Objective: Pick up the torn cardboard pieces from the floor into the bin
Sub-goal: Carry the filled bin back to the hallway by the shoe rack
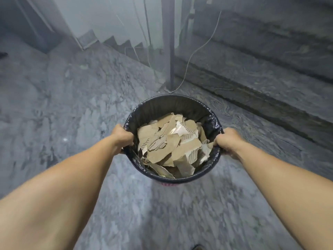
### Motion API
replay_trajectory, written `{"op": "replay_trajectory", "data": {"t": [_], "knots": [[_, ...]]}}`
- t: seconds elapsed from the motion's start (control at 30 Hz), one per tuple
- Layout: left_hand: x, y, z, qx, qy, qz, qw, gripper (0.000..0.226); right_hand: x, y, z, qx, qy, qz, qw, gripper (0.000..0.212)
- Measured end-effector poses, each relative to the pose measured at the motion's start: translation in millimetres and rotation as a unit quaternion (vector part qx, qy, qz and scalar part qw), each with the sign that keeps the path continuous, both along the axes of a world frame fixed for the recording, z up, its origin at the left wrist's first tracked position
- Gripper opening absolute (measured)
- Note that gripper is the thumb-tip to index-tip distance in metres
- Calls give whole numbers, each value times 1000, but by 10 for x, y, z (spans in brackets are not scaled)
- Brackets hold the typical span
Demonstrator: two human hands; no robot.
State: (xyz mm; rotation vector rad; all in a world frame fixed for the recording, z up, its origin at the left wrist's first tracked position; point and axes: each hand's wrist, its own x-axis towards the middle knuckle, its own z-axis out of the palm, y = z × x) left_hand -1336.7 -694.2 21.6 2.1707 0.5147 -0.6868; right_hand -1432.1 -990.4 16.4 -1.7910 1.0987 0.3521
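Note:
A round bin (pixel 173 103) lined with a black plastic bag sits in the middle of the view, over the grey marble floor. Several torn brown and white cardboard pieces (pixel 169 145) fill it. My left hand (pixel 122 137) grips the bin's left rim, fingers curled over the edge. On the opposite side, my right hand (pixel 228 141) grips the right rim the same way. I see no cardboard on the visible floor.
Marble steps (pixel 261 73) rise at the right and far side. A dark metal post (pixel 168 51) stands just beyond the bin, with a thin white cable (pixel 196 51) trailing to the floor. A stair descends at the back left by a white wall (pixel 108 24).

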Motion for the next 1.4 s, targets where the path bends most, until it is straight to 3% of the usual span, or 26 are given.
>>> {"op": "replay_trajectory", "data": {"t": [0.07,0.17,0.23,0.37,0.57,0.67,0.7,0.77,0.83,0.93,1.17,1.2,1.3,1.4], "knots": [[29,266,107,-14,-2,24,1000,29,97,215,59,-6,-11,-14,1000,23],[116,733,142,-30,-5,61,998,40,267,532,75,14,-22,-42,999,42],[166,1085,129,-37,6,94,995,53,373,826,192,25,-29,-56,998,32],[189,1665,347,-102,17,182,978,21,582,1438,422,48,-25,-98,994,36],[385,2626,470,-115,45,255,959,34,1020,2322,375,75,-9,-129,989,57],[488,3109,509,-107,76,288,949,28,1331,2616,104,81,40,-49,995,77],[490,3220,580,-102,98,288,947,21,1373,2770,181,65,54,-41,996,73],[534,3431,676,-88,128,295,943,12,1392,3141,476,39,72,-44,996,44],[627,3684,756,-112,137,308,935,14,1484,3551,754,29,79,-38,996,28],[779,3947,789,-132,149,313,929,16,1651,3841,843,20,51,-58,997,21],[1194,4307,890,-137,79,299,941,15,2149,4242,979,-76,-18,-68,995,6],[1294,4349,883,-123,63,302,943,13,2267,4282,968,-99,-23,-64,993,5],[1552,4455,848,-61,6,305,950,36,2584,4413,929,-150,-54,-62,985,8],[1884,4509,872,42,-26,260,964,30,2957,4520,906,-167,-66,-41,983,4]]}}
